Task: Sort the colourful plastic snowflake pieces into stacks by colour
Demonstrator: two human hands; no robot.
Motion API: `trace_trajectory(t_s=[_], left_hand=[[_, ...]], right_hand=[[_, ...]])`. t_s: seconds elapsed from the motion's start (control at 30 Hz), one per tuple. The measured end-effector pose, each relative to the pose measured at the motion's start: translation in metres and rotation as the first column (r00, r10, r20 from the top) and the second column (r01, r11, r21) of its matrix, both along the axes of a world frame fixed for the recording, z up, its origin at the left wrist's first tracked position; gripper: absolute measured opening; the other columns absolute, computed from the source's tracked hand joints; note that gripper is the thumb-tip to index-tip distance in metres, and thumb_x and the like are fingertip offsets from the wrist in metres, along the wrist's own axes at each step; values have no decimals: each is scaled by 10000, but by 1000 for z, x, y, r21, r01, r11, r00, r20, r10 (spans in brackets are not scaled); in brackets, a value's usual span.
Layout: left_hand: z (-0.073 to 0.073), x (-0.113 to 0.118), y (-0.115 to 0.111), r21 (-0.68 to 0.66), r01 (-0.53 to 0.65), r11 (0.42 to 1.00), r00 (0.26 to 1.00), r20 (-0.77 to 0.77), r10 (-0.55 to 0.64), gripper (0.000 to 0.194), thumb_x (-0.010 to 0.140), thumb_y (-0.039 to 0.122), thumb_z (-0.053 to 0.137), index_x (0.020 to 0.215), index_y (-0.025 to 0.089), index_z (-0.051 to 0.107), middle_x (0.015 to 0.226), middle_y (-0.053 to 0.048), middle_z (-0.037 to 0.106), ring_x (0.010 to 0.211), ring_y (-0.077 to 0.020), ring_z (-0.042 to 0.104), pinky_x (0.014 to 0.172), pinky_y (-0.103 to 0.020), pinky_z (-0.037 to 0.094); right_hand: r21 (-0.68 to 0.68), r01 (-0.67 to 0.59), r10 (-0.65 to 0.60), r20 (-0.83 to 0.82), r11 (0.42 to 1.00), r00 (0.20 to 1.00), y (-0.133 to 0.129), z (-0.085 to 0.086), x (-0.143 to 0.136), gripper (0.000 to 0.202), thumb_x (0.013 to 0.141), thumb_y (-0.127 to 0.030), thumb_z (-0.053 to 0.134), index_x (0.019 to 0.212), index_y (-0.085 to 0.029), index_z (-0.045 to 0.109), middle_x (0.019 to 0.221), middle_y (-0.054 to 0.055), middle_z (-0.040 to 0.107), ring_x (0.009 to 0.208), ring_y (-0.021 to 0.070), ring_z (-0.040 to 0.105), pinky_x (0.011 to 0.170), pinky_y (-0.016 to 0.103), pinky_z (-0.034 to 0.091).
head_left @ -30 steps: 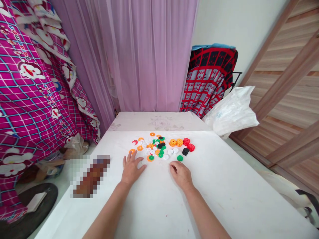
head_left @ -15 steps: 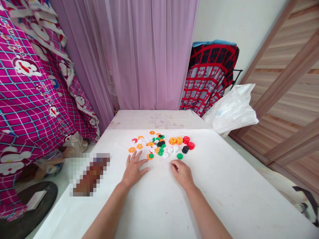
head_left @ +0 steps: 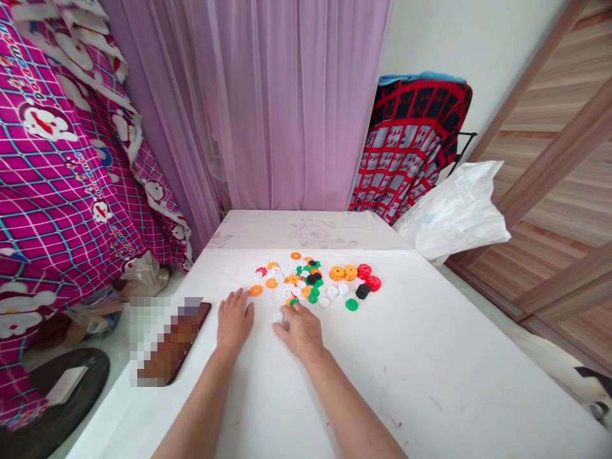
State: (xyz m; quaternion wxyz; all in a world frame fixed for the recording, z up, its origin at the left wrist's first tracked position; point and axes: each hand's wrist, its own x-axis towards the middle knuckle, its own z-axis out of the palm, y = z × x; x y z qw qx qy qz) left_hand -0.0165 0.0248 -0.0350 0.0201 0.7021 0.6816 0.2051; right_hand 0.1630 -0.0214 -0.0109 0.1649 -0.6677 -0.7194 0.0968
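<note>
Near the front of a loose pile of coloured snowflake discs, my right hand has its thumb and fingers closed around a white snowflake disc. The discs are orange, white, green, red and black, with notched edges. My left hand lies on the table to the left, its fingers stretched out and nothing held. Just beyond its fingertips is an orange snowflake disc. Right of the pile are sorted groups: orange discs, red discs, black discs, white discs and a green disc.
All of this rests on a table with a white cover. A dark flat object, partly pixelated, lies at the left edge. A white plastic bag stands off the far right corner, and a purple curtain hangs behind.
My right hand has moved left to the front of the pile and now pinches a white disc. My left hand has drawn back leftward from the discs. The view has shifted slightly.
</note>
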Motion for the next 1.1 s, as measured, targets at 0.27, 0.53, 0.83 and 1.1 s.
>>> trace_trajectory(t_s=[0.27, 0.53, 0.83, 1.1], left_hand=[[0, -2, -3, -7, 38, 999, 999, 27, -38, 408, 908, 289, 411, 1258, 208, 604, 1409, -104, 544, 1325, -285, 462, 1111, -517, 313], [2, -3, -2, -35, 48, 998, 998, 35, -47, 410, 904, 301, 406, 1244, 207, 615, 1416, -95, 540, 1334, -282, 456, 1121, -516, 301], [0, -3, -1, -42, 62, 997, 997, 40, -61, 423, 906, 316, 392, 1253, 216, 611, 1421, -90, 535, 1342, -281, 445, 1124, -520, 296], [-2, -2, -1, -15, 56, 998, 998, 36, -56, 401, 902, 311, 408, 1234, 250, 625, 1400, -76, 557, 1326, -268, 464, 1122, -508, 303]], right_hand=[[-7, 41, -41, -10, 999, 999, 4, -7, -4, 187, 799, -324, 614, 948, -229, 675, 914, 30, 676, 883, 168, 615, 732, 247, 414], [282, 355, -296, -231, 891, 927, -3, -24, 64, 240, 818, -372, 556, 977, -233, 671, 793, -3, 639, 728, 138, 577, 652, 232, 386], [197, 458, -430, -170, 867, 887, 2, -23, 85, 221, 824, -372, 572, 969, -239, 672, 844, 3, 647, 778, 141, 577, 641, 225, 361], [150, 451, -437, -113, 880, 892, 4, -21, 83, 213, 841, -358, 580, 991, -236, 668, 846, 2, 653, 781, 140, 575, 641, 230, 354]])
